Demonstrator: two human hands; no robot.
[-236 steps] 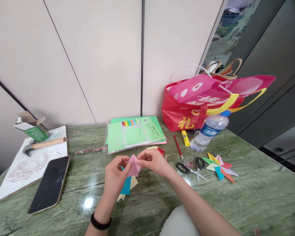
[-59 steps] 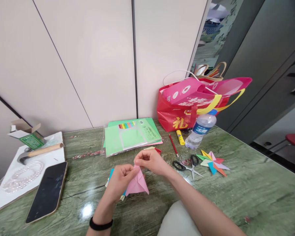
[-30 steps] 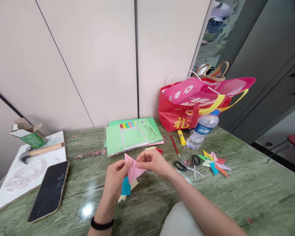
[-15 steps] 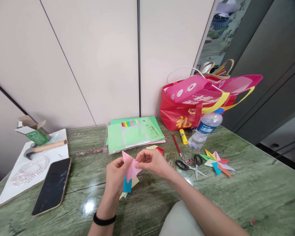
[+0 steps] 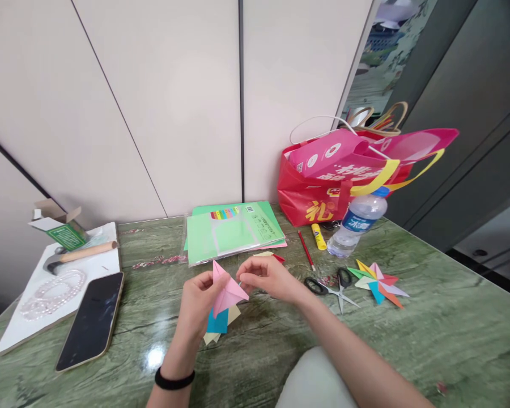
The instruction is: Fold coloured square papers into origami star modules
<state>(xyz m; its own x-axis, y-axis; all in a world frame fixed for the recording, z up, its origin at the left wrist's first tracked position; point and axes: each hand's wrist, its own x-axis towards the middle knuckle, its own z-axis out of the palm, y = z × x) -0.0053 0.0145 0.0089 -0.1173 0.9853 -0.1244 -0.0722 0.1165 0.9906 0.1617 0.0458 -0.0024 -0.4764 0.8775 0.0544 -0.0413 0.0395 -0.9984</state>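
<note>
A folded pink paper piece (image 5: 226,289) is held up just above the green marble table (image 5: 442,328), near its middle. My left hand (image 5: 199,303) grips the piece's left side with closed fingers; a black band circles that wrist. My right hand (image 5: 267,279) is pinched shut at the piece's upper right edge. Under the pink piece lie blue and cream folded paper pieces (image 5: 218,324) on the table. A finished multicoloured paper star (image 5: 379,277) rests to the right.
Scissors (image 5: 330,285), a red pencil (image 5: 306,250), a yellow glue stick (image 5: 320,237) and a water bottle (image 5: 357,225) lie right of my hands. A coloured-paper pack (image 5: 233,231) and red gift bag (image 5: 348,170) stand behind. A phone (image 5: 92,318), beads (image 5: 53,285) and hammer (image 5: 79,255) lie left.
Over the last seconds the pink piece was turned and refolded between both hands; it was lowered, then raised with a point upward. My right fingers have shifted slightly along its upper edge.
</note>
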